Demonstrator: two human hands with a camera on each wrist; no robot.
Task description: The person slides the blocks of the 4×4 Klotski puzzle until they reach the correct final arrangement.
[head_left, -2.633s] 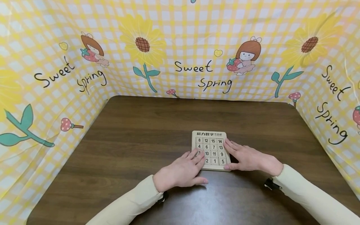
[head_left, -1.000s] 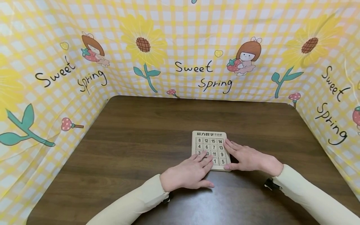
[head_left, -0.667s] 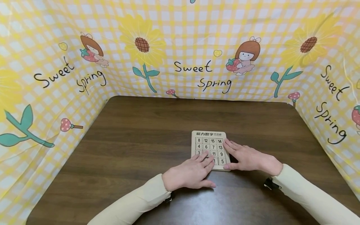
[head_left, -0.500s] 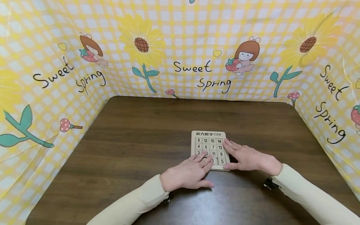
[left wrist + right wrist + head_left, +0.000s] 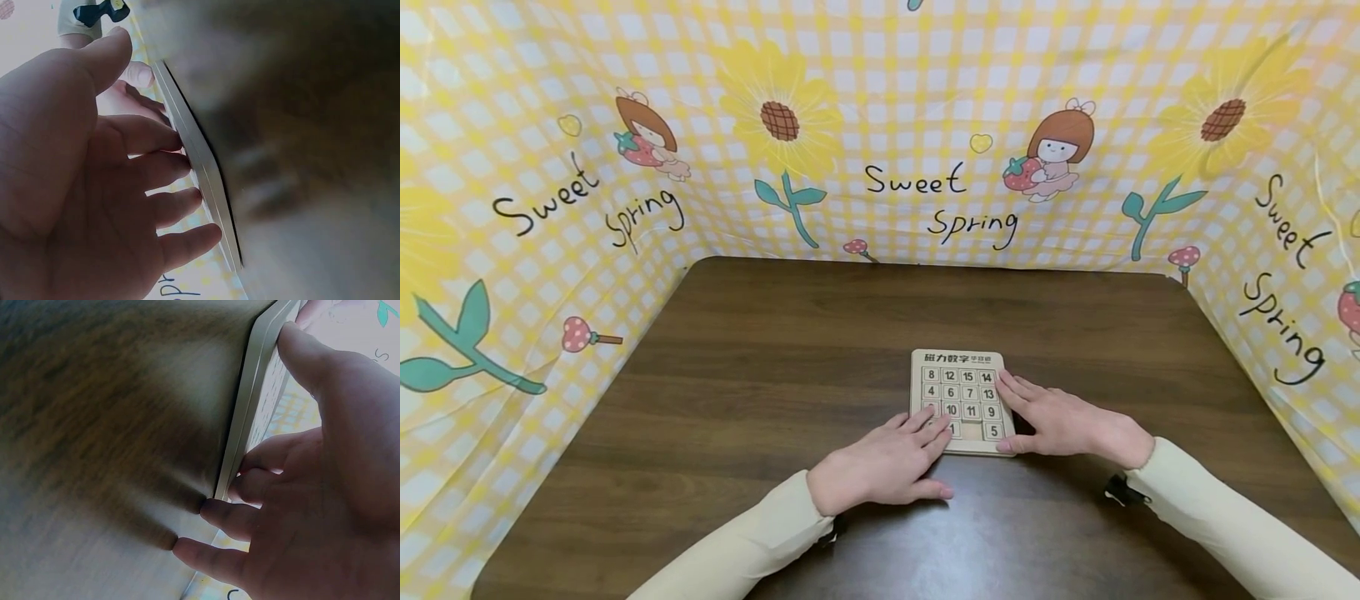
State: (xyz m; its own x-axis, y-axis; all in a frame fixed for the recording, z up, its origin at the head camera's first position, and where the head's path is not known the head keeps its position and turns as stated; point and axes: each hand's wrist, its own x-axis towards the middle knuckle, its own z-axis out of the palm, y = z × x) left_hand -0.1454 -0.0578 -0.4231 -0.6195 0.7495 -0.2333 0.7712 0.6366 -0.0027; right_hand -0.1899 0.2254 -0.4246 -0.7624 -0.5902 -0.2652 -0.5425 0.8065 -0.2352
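A pale wooden number sliding puzzle point(image 5: 957, 357) lies flat on the brown table, its tiles printed with black numbers. My left hand point(image 5: 883, 461) reaches over its lower left corner, fingertips resting on the bottom-row tiles and hiding a few numbers. Just right of those fingers shows the 1 tile point(image 5: 955, 432), followed by a bare slot and the 5 tile point(image 5: 994, 432). Along the right edge lies my right hand point(image 5: 1060, 421), with extended fingers at the side and thumb on the near corner. In the right wrist view, its thumb point(image 5: 306, 353) touches the puzzle's rim.
The dark wood-grain table point(image 5: 790, 333) has rounded far corners. A yellow checked cloth point(image 5: 880, 100) with flowers and lettering hangs around its back and sides. Dark devices sit under both cuffs, the right one point(image 5: 1126, 492) showing more.
My left hand first slid right over the bottom row, then back left. The 1 tile has shifted one place left, leaving a bare slot beside the 5. My right hand stays put.
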